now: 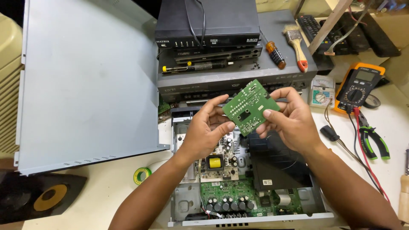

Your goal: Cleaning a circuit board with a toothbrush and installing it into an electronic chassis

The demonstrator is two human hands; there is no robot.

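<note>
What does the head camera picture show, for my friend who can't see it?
Two hands, the left hand and the right hand, hold a small green circuit board above an opened electronics box full of parts. Stacked black players, a paintbrush, a yellow multimeter and pliers lie around it.

Small green circuit board (249,106): its lower left corner sits behind the left hand (206,130), its right edge under the right hand's fingers (272,115). Parts on its face too small to tell. Open player chassis (251,187): near edge cut by the frame bottom, middle hidden by both forearms. Wooden handle (404,198) cut at the right edge. Black speaker (36,196) cut at the left edge.
</note>
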